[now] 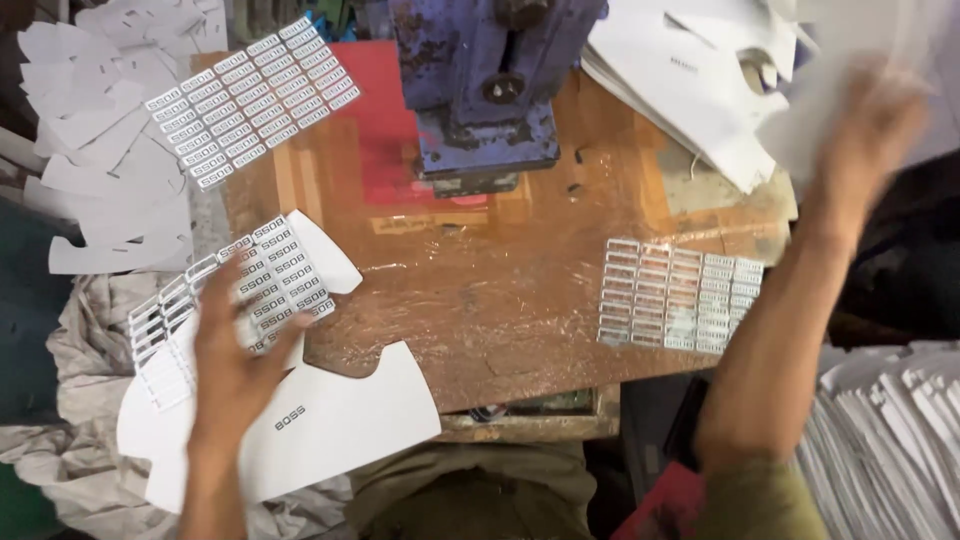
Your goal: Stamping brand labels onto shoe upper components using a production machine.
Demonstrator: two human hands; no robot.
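A worn wooden workbench (520,300), its top glossy and scuffed, carries a blue press machine (485,80) at its far edge, standing on a red pad (375,120). At the far right corner lies a fanned stack of white cut pieces (690,80); more white offcuts (100,130) are heaped off the far left corner, and a further pile of white sheets (890,440) sits off the near right side. A white shaped piece (340,420) overhangs the near left edge, bearing one small printed label. A sheet of silver labels (250,100) lies at the far left corner, a second silvery label sheet (680,295) near the right edge. The left hand (235,370), fingers spread and released, rests on a third label sheet (250,285) at the left edge. The right hand (865,120) is raised over the far right corner, blurred against a white piece; I cannot tell whether it grips.
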